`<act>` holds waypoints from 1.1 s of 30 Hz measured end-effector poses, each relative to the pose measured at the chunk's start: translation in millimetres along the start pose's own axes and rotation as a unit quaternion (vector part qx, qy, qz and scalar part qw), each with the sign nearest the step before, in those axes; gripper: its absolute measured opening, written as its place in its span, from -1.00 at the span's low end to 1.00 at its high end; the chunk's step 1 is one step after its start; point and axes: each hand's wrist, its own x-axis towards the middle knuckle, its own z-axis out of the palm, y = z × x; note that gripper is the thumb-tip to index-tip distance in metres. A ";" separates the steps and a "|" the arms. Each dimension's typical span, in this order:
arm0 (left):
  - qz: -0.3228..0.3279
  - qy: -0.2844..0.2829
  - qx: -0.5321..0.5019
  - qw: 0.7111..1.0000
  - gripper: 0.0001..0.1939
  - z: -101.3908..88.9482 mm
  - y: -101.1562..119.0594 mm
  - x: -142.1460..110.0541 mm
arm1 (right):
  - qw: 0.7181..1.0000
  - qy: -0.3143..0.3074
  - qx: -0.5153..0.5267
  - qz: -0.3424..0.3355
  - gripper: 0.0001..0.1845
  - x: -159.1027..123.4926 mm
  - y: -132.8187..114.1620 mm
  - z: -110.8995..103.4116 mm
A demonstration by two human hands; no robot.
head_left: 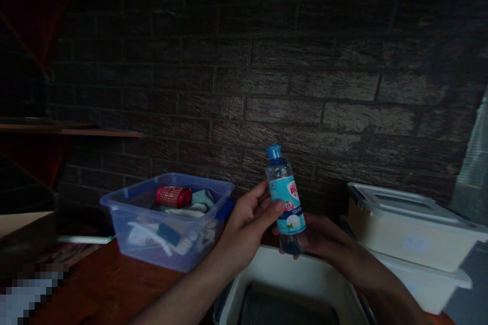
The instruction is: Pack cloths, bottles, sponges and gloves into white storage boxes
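Observation:
A clear plastic bottle (287, 205) with a blue cap and a light-blue label is held up in front of me, tilted slightly to the left. My left hand (253, 216) grips its left side, with the thumb across the label. At the bottle's lower right, my right hand (320, 238) supports it near the base; part of that hand is hidden behind the bottle. Below both hands stands an open cream-white bin (290, 269) with something dark lying inside.
On the wooden table (87, 284), a translucent blue box (152, 249) holds a red can (173, 196) and cloths. Stacked lidded cream boxes (404, 233) stand at right. Wooden shelves (76, 129) jut out at left; a dark brick wall (267, 71) is behind.

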 end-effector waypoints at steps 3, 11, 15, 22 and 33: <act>0.004 -0.006 0.014 1.000 -0.53 4.1 1.8 -2.9 | 0.999 -0.026 0.038 0.007 -0.61 -0.8 -1.0 0.6; 0.035 0.012 0.107 0.994 -0.58 8.5 5.7 -7.7 | 0.998 -0.017 0.062 -0.027 -0.55 3.9 1.0 8.6; 0.005 0.003 0.087 0.996 -0.57 6.7 4.5 -4.5 | 0.998 -0.013 0.041 -0.044 -0.59 7.3 2.6 10.0; 0.007 -0.013 0.001 1.000 -0.61 1.5 -1.4 0.5 | 0.999 0.001 0.028 -0.024 -0.67 4.0 3.9 2.5; -0.002 -0.007 0.002 1.000 -0.55 -1.0 -6.1 1.1 | 0.998 -0.018 0.053 -0.019 -0.71 4.7 2.4 -0.8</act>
